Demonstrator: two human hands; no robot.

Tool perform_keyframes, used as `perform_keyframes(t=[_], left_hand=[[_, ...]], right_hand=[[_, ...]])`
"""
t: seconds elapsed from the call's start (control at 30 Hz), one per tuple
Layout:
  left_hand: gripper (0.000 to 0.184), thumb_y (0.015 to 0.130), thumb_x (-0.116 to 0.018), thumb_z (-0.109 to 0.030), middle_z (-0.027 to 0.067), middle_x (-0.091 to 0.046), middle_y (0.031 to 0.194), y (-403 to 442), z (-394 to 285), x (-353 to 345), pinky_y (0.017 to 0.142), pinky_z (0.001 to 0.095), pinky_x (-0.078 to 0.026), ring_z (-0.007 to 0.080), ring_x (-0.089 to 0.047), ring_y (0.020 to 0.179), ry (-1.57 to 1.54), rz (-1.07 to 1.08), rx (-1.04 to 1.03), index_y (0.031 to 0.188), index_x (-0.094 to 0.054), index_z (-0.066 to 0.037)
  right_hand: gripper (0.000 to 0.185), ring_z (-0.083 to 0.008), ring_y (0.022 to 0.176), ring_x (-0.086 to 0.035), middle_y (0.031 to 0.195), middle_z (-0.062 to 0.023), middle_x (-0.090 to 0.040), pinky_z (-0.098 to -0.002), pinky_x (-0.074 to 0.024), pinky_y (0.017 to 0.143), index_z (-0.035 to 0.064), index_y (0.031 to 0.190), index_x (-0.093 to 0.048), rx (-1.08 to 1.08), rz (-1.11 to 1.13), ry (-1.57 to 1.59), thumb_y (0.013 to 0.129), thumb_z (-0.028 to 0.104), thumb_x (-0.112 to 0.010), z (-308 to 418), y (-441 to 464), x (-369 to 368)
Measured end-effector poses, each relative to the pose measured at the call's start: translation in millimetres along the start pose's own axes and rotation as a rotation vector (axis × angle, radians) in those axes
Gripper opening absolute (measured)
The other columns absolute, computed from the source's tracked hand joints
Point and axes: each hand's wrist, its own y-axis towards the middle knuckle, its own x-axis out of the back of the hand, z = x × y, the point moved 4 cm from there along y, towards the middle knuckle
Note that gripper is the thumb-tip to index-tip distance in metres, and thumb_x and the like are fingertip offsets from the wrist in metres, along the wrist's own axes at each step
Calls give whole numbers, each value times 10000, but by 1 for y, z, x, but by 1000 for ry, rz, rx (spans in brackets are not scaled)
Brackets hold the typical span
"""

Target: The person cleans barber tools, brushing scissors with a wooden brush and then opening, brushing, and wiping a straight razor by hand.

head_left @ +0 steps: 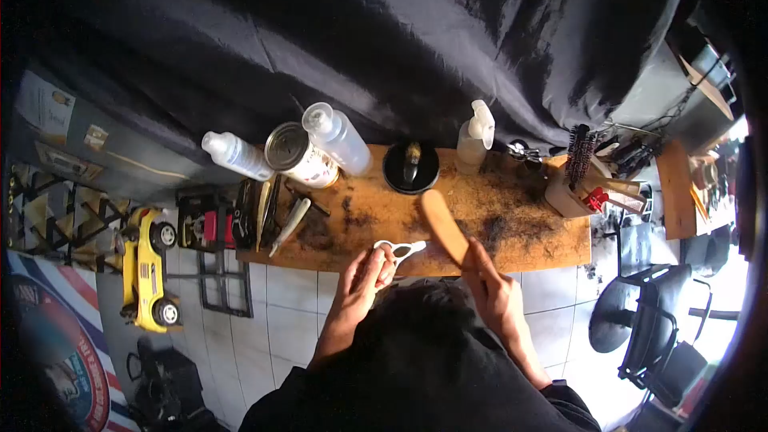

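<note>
My left hand (364,282) is closed at the front edge of the wooden table, on a small white looped tool (404,250) that looks like scissors handles; the rest of it is hidden. The fingers of my right hand (494,296) are wrapped round the lower end of a flat tan piece with a rounded tip (442,224), wooden-looking, tilted up to the left over the table. Behind that tip stands a black bowl (398,182) with a dark brush (412,162) in it. Just below and between my hands is a dark-haired head, blurred.
The wooden table (376,208) has dark hair-like smudges. Two clear bottles (340,140) (238,156), a tin (300,156) and razors (290,226) stand or lie left; a spray bottle (475,140) and a brush holder (568,192) right. A yellow toy car (146,272) and black chair (656,320) flank it.
</note>
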Motion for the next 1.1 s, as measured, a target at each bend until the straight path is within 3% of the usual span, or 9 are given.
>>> perform_keyframes(t=[0.23,0.33,0.37,0.43,0.63,0.77,0.87,1.0,1.1], left_hand=[[342,951,-403,-398,-12,-362,727,1,29,-8,569,230,-315,86,-353,644,-339,-103,-8,897,-466,-66],[313,950,-385,-417,-17,-405,759,-2,34,-16,684,238,-380,119,-419,680,-198,-361,83,844,-423,-125],[326,956,-368,-415,-32,-383,713,-6,37,-9,661,239,-346,105,-376,643,-320,-148,-24,778,-398,-143],[332,963,-374,-336,-34,-309,658,-5,9,-20,596,236,-286,87,-312,620,-455,-18,-58,697,-342,-140],[337,970,-364,-358,-44,-290,661,-2,3,1,594,235,-282,88,-315,637,-526,-28,-42,707,-335,-150],[339,938,-430,-399,-27,-435,798,6,35,20,700,245,-375,93,-429,733,-373,-55,-17,1018,-477,-73],[430,940,-391,-416,42,-550,974,7,39,30,831,318,-437,161,-537,942,-278,-138,-204,1138,-472,-42],[389,981,-271,-401,-32,-204,631,10,-15,29,592,258,-257,114,-215,596,-451,20,-103,685,-271,-149],[405,981,-273,-402,-33,-224,628,11,-24,45,588,259,-271,109,-240,593,-422,32,-137,674,-297,-138]], right_hand=[[411,-416,610,-569,865,-228,-603,-429,-476,522,-33,1143,-427,279,186,295,832,157,-618,13,15,8],[294,-411,645,-594,819,-222,-614,-450,-444,483,10,1103,-454,396,254,271,873,156,-565,30,26,2],[294,-411,645,-594,819,-222,-614,-450,-444,483,10,1103,-454,401,273,274,873,156,-565,30,26,0],[224,-423,655,-595,752,-202,-621,-467,-439,481,61,1096,-462,31,327,222,913,180,-509,12,32,-2],[327,-371,778,-644,839,-219,-637,-358,-512,616,63,1187,-465,-138,122,92,919,246,-510,-2,47,10],[349,-347,614,-596,679,-187,-569,-381,-453,539,0,1028,-511,145,458,172,839,261,-645,43,40,-3],[356,-399,604,-575,708,-166,-589,-421,-454,496,41,1036,-506,414,336,261,821,281,-658,56,43,-34],[341,-367,667,-628,751,-163,-622,-384,-500,541,66,1103,-494,61,212,144,845,242,-630,32,53,-34],[298,-275,634,-636,744,-152,-629,-343,-493,562,52,1120,-491,-42,60,110,872,187,-583,18,63,-22]])
